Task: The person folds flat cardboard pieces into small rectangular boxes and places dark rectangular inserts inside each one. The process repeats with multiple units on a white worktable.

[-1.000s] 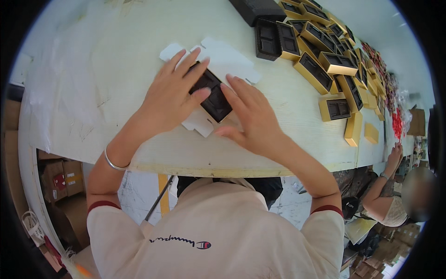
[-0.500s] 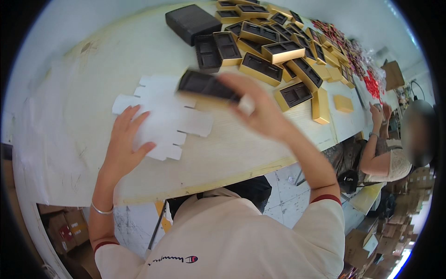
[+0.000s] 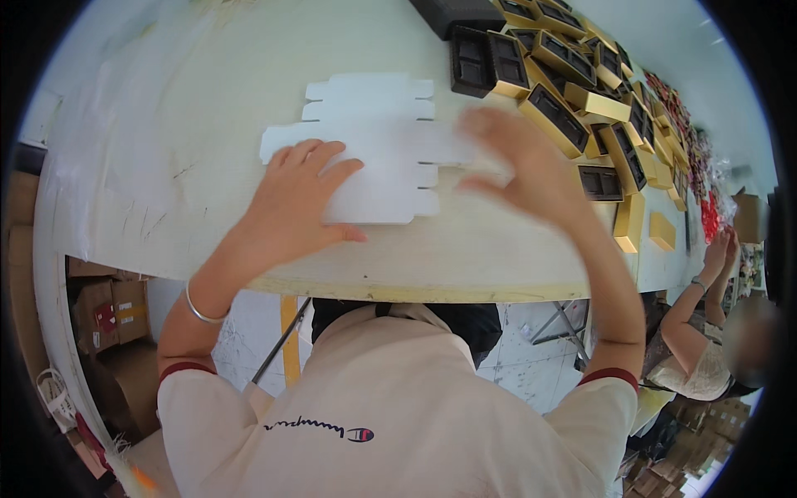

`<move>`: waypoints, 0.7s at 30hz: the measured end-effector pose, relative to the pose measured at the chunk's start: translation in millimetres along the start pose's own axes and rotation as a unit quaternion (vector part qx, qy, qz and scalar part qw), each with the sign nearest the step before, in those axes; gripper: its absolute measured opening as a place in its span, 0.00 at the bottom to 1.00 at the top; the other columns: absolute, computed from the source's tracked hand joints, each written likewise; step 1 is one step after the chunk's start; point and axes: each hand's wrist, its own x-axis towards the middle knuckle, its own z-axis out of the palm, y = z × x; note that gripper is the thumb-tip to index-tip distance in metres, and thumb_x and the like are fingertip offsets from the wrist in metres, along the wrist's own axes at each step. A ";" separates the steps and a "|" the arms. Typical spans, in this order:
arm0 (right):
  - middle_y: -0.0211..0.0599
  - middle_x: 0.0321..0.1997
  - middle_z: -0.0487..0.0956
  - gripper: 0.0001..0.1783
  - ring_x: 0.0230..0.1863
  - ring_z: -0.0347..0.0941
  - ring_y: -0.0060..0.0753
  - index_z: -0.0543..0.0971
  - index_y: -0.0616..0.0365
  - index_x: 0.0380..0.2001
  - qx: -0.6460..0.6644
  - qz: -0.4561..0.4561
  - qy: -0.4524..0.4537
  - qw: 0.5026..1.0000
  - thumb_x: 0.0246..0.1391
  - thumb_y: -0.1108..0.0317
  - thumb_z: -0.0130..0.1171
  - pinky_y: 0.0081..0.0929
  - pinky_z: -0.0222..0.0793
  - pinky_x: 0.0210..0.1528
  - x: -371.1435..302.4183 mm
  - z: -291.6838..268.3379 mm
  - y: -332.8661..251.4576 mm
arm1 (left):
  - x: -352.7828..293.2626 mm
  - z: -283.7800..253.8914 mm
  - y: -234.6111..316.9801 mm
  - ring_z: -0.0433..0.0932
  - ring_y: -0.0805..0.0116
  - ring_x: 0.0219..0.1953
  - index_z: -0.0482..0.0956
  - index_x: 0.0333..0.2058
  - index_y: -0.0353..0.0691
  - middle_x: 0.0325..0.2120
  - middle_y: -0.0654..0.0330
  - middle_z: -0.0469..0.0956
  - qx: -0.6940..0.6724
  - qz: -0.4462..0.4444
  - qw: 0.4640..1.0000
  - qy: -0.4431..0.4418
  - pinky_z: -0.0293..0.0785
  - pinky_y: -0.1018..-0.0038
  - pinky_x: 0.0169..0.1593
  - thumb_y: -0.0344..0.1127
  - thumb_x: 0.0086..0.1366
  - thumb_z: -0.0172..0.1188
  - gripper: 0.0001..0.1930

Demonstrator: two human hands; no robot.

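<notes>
A flat, die-cut white cardboard blank (image 3: 380,170) with slotted flaps along its sides lies on the pale table (image 3: 183,207). Spread over its lower left part is my left hand (image 3: 290,203), fingers apart and palm down. My right hand (image 3: 535,170) is over the table just past the blank's right flap, smeared by motion. Its thumb and fingers are apart, and nothing shows between them. Beyond it lies an open gold box (image 3: 554,120) with a black insert, the closest of the pile to that hand.
Several gold boxes (image 3: 624,158) with black inserts are heaped at the far right. A black tray (image 3: 472,62) and a larger dark block (image 3: 457,15) stand beside them. Clear plastic film (image 3: 108,124) covers the table's left side. Another person's hands (image 3: 721,249) work at the right.
The black-and-gold box has left my right hand, whose fingers have opened. My view has shifted, so the blank appears farther right and turned straighter. My left hand remains on it.
</notes>
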 end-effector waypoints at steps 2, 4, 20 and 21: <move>0.44 0.48 0.75 0.27 0.50 0.70 0.45 0.76 0.60 0.42 0.018 -0.040 -0.033 0.998 0.41 0.54 0.69 0.35 0.66 0.52 1.1 29.7 -35.6 | 4.0 -9.2 -5.2 0.65 0.56 0.54 0.73 0.47 0.41 0.51 0.56 0.69 -0.040 0.014 0.999 -0.025 0.63 0.66 0.57 0.42 0.44 0.72 0.30; 0.43 0.43 0.75 0.24 0.46 0.70 0.44 0.77 0.61 0.37 0.058 0.005 -0.061 0.996 0.41 0.55 0.69 0.35 0.67 0.47 4.5 43.8 -45.9 | 9.1 -12.6 -5.0 0.68 0.59 0.50 0.74 0.43 0.40 0.47 0.59 0.71 -0.082 -0.009 0.995 -0.049 0.66 0.68 0.53 0.40 0.44 0.71 0.26; 0.40 0.38 0.72 0.13 0.40 0.70 0.39 0.75 0.62 0.37 -0.068 -0.107 0.074 0.989 0.46 0.73 0.56 0.34 0.68 0.42 20.7 65.8 -38.1 | 21.3 25.4 -20.2 0.74 0.62 0.40 0.79 0.37 0.40 0.36 0.61 0.76 0.102 0.091 0.965 0.223 0.73 0.70 0.40 0.30 0.56 0.61 0.09; 0.40 0.37 0.72 0.12 0.39 0.70 0.38 0.75 0.62 0.37 -0.050 -0.102 0.062 0.992 0.45 0.73 0.56 0.33 0.68 0.43 20.2 67.1 -36.2 | 20.6 25.6 -21.8 0.74 0.63 0.40 0.79 0.36 0.40 0.35 0.62 0.76 0.060 0.088 0.973 0.205 0.73 0.70 0.40 0.31 0.55 0.62 0.09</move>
